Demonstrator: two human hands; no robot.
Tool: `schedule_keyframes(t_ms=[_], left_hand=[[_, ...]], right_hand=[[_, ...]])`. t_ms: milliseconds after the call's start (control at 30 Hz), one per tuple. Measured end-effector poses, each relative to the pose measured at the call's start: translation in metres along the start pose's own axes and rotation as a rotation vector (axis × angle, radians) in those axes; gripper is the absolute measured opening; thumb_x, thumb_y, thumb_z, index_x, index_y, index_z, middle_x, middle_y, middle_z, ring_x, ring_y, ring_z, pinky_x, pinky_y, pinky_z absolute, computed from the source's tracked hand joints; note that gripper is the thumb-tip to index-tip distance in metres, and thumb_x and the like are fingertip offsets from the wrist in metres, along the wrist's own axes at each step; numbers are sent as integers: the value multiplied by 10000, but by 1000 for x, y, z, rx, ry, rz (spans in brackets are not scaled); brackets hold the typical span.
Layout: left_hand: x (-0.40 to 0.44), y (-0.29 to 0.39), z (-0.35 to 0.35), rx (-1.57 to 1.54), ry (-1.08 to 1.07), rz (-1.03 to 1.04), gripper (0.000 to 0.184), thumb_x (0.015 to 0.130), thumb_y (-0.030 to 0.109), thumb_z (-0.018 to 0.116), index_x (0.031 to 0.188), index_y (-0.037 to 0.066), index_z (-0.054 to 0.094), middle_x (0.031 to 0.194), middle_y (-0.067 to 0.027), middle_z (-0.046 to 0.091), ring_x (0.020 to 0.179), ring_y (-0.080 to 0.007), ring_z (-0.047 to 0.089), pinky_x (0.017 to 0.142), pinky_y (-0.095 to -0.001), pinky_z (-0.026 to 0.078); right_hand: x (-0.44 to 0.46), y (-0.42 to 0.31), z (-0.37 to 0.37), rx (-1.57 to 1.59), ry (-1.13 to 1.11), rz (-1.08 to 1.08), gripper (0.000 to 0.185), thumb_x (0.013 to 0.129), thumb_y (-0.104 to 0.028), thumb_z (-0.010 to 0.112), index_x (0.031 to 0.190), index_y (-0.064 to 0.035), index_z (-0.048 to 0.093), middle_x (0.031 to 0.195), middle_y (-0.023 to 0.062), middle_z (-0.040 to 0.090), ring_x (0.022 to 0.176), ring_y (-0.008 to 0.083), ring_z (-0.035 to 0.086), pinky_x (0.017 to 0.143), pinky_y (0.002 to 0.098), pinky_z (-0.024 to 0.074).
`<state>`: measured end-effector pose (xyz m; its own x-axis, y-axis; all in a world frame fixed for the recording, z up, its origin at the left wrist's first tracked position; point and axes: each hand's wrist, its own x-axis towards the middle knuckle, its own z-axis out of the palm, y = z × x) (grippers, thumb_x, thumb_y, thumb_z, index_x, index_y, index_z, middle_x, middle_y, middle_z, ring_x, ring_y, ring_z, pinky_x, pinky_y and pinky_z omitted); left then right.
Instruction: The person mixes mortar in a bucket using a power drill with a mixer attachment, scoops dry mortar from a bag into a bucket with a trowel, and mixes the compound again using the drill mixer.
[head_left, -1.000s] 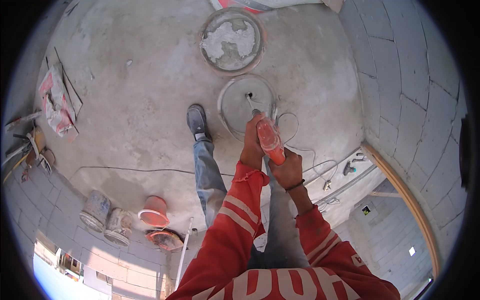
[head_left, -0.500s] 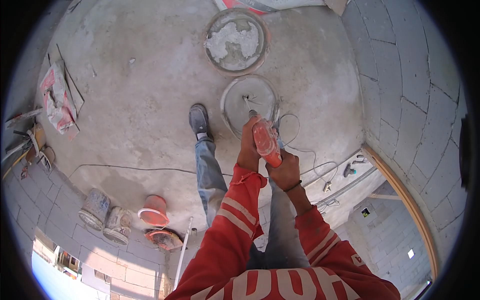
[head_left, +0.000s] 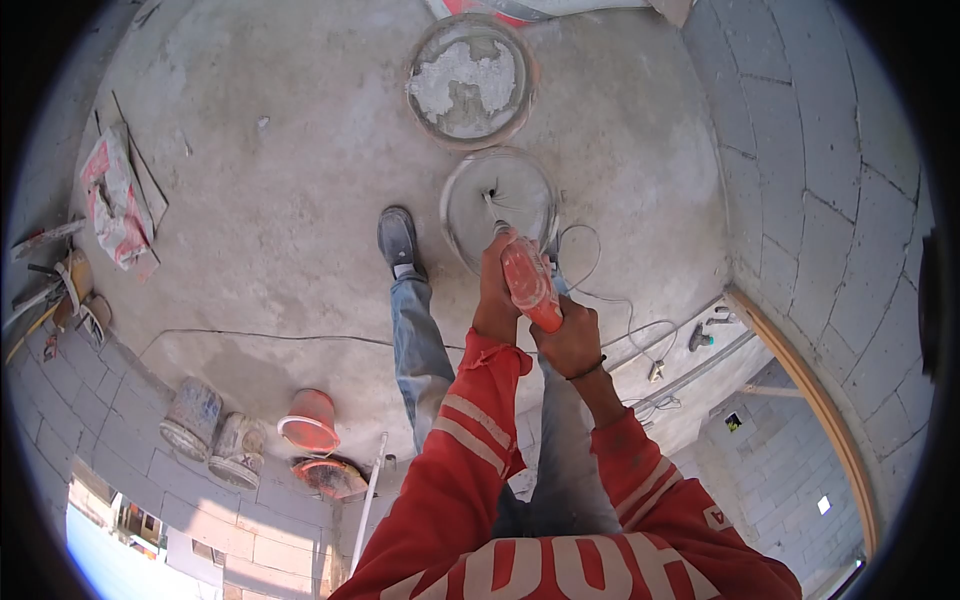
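Note:
A dusty red power drill (head_left: 530, 279) is held in both hands, its mixing shaft reaching down into grey wet mix in a round bucket (head_left: 455, 236). My left hand (head_left: 494, 279) is wrapped round the front of the drill, near the chuck. The rear end of the drill is gripped by my right hand (head_left: 570, 340), which has a dark band at the wrist. A small dark hollow shows in the mix around the shaft. Just beyond, a second round bucket (head_left: 420, 112) holds grey matter with a pale powdery layer on top.
A cable (head_left: 270, 337) crosses the floor behind my shoe (head_left: 397, 238). Two stained buckets (head_left: 190, 415) and a red bucket (head_left: 309, 420) stand at the lower left. A torn sack (head_left: 112, 205) lies left. Block walls (head_left: 800, 150) rise at the right.
The drill and both hands have shifted slightly left over the bucket since the first frame. The hollow in the mix has changed shape. Both hands keep their hold.

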<state>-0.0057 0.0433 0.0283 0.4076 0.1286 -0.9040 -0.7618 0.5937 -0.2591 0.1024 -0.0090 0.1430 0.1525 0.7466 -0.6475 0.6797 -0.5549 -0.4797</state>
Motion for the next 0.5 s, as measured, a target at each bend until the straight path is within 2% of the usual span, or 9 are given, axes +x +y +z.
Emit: schedule_keyframes(t_ms=[167, 233, 333, 500], left_hand=[[-2, 1, -2, -42, -85, 71, 395, 878, 395, 700, 1018, 37, 608, 879, -129, 640, 705, -317, 657, 624, -445, 567], [2, 1, -10, -38, -81, 0, 367, 884, 382, 696, 1010, 49, 606, 880, -133, 638, 700, -320, 658, 620, -446, 567], [0, -1, -7, -34, -66, -3, 320, 874, 347, 717, 1013, 87, 592, 901, -113, 635, 721, -304, 654, 618, -434, 570], [4, -4, -13, -27, -66, 16, 303, 864, 333, 732, 1022, 118, 588, 909, -93, 638, 721, -289, 645, 613, -432, 567]], right_hand=[[-2, -8, 0, -117, -26, 58, 307, 741, -151, 755, 991, 20, 700, 830, 258, 726, 818, 473, 718, 742, 503, 586], [-4, -5, 2, -142, -14, 46, 313, 737, -151, 756, 995, 19, 705, 821, 255, 726, 809, 471, 719, 736, 500, 587], [-7, -1, 5, -52, 17, 64, 285, 722, -196, 779, 916, -3, 702, 798, 259, 713, 795, 491, 700, 724, 536, 570], [-9, -1, 6, -9, 14, 132, 261, 724, -193, 773, 904, -14, 709, 793, 254, 714, 789, 485, 701, 722, 536, 567]])
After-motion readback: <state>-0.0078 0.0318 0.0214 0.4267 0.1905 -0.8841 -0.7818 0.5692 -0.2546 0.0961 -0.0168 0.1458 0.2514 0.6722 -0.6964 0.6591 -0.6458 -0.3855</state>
